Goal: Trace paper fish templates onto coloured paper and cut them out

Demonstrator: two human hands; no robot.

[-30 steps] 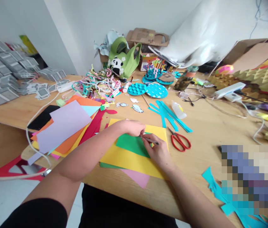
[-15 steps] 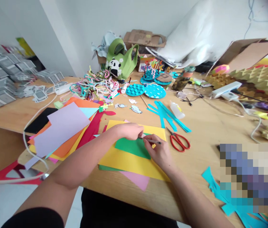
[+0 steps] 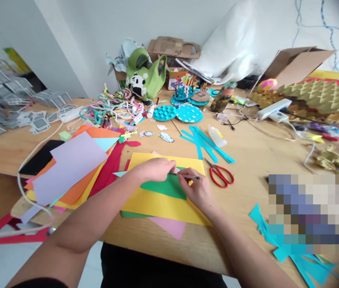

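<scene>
My right hand [image 3: 198, 188] is closed around a slim dark pen [image 3: 191, 176], its tip pointing left toward my other hand. Beneath both hands lies a green sheet of paper [image 3: 165, 189] on a larger yellow sheet [image 3: 157, 206]. My left hand [image 3: 159, 167] rests at the green sheet's upper edge with fingers curled down. Its fingertips are mostly hidden, so what they pinch or press is unclear. A small pale paper piece [image 3: 176, 171] shows between the hands. Red-handled scissors [image 3: 221, 176] lie right of the yellow sheet.
Coloured paper sheets [image 3: 70, 160] are piled at left. Blue strips [image 3: 207, 144], a glue bottle [image 3: 217, 136] and fish cutouts [image 3: 167, 137] lie beyond the hands. Farther back are pipe cleaners [image 3: 112, 108] and a green panda bag [image 3: 147, 76]. Blue scraps [image 3: 283, 240] sit at right.
The whole view has shifted, so the table's things sit farther left in the picture. Both hands keep nearly the same pose, and the pen stays in my right hand.
</scene>
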